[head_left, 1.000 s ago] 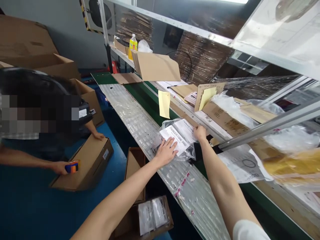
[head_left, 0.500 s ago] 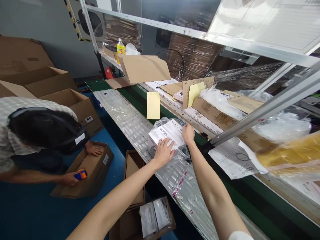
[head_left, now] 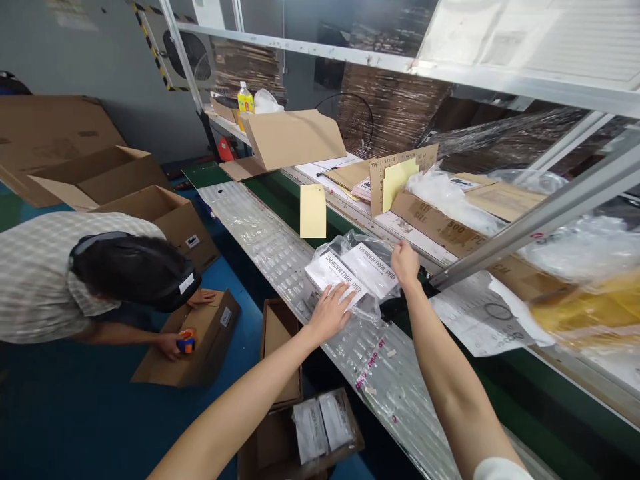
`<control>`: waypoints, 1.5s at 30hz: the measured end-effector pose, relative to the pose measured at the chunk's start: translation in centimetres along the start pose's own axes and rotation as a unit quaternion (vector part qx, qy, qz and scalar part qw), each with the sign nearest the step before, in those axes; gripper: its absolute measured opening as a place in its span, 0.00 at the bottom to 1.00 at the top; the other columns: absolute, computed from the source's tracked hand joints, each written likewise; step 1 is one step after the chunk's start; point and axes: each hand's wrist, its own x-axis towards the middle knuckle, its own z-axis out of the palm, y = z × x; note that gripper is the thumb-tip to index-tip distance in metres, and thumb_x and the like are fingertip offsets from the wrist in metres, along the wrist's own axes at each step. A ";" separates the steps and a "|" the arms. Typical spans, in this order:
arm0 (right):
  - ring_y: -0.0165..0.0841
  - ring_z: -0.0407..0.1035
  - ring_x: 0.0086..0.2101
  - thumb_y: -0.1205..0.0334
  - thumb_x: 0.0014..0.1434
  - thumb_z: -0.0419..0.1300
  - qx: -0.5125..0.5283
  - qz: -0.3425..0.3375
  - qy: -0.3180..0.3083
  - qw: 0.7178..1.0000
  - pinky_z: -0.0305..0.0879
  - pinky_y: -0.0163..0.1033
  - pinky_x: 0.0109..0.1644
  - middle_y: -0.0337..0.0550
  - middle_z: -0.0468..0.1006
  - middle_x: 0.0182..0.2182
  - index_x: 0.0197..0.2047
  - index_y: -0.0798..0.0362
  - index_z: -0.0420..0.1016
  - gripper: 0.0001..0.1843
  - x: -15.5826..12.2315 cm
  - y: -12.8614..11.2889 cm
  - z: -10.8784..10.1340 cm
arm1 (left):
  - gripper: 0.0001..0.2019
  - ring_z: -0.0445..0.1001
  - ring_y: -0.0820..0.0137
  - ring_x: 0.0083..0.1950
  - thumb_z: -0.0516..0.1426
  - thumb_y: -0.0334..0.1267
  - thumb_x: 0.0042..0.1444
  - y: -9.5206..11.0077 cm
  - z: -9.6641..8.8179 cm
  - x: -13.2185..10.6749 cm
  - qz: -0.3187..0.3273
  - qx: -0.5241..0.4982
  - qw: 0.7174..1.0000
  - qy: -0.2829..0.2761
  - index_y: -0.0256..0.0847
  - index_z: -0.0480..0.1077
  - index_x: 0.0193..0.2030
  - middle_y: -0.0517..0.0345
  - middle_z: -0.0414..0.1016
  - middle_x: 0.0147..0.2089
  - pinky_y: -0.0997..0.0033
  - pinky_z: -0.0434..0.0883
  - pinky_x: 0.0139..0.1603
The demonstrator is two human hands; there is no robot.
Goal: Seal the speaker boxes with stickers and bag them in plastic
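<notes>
Two white boxes, a left box (head_left: 327, 268) and a right box (head_left: 369, 267), both printed "THUNDER TRAIL PRO", lie side by side within a clear plastic bag (head_left: 371, 311) on the metal strip of the bench. My left hand (head_left: 331, 312) rests on the left box's near side, fingers spread over its top. At the bag's far right edge, my right hand (head_left: 405, 263) has its fingers curled closed on the plastic. Its fingertips are partly hidden. A pale yellow card (head_left: 313, 212) sits just beyond the boxes.
Below the strip, an open carton (head_left: 350, 452) holds two wrapped white packs. To the left, a person (head_left: 125, 280) bends over a carton (head_left: 220, 337) with an orange and blue tape measure (head_left: 187, 341). A slanted metal post (head_left: 540, 213) stands right of my right hand.
My right hand has moved right with the plastic edge, and the right box's top shows more fully. My left hand stays on the left box. The other person's tape measure hand has shifted right.
</notes>
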 end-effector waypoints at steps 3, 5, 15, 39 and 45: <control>0.51 0.75 0.52 0.50 0.75 0.37 -0.024 -0.056 -0.062 0.996 0.66 0.49 0.56 0.60 0.81 0.51 0.62 0.53 0.71 0.28 -0.9 0.0 0.0 | 0.24 0.59 0.54 0.77 0.55 0.37 0.70 0.5 0.2 1.9 -0.009 -0.002 1.000 0.001 0.39 0.65 0.71 0.41 0.65 0.74 0.43 0.56 0.77; 0.50 0.75 0.52 0.38 0.73 0.45 -0.038 -0.094 -0.120 0.988 0.66 0.49 0.57 0.57 0.82 0.50 0.61 0.52 0.71 0.31 -2.0 -0.5 0.8 | 0.22 0.62 0.52 0.76 0.54 0.38 0.70 0.8 0.2 3.0 -0.021 0.001 1.000 0.007 0.38 0.68 0.68 0.39 0.68 0.71 0.41 0.58 0.75; 0.62 0.60 0.66 0.34 0.70 0.46 -0.164 -0.107 -0.113 0.974 0.57 0.65 0.66 0.79 0.67 0.64 0.68 0.69 0.61 0.45 -5.3 -4.7 5.2 | 0.12 0.73 0.53 0.59 0.54 0.28 0.64 0.8 1.5 4.4 -0.034 -0.043 0.995 0.078 0.35 0.79 0.47 0.40 0.75 0.53 0.47 0.72 0.65; 0.51 0.72 0.58 0.37 0.74 0.42 -0.098 -0.188 -0.088 0.973 0.64 0.48 0.60 0.62 0.78 0.56 0.61 0.57 0.65 0.33 -5.2 -4.5 6.9 | 0.12 0.74 0.55 0.59 0.56 0.30 0.65 0.2 0.1 2.5 -0.056 -0.122 0.989 0.068 0.37 0.75 0.52 0.44 0.74 0.55 0.51 0.73 0.65; 0.58 0.77 0.52 0.35 0.71 0.49 -0.147 -0.086 -0.019 0.985 0.69 0.53 0.54 0.74 0.78 0.54 0.67 0.69 0.61 0.42 -4.5 -4.1 6.6 | 0.13 0.74 0.58 0.62 0.57 0.26 0.62 0.1 -0.2 3.0 -0.046 -0.198 0.977 0.059 0.37 0.77 0.50 0.45 0.76 0.56 0.56 0.72 0.69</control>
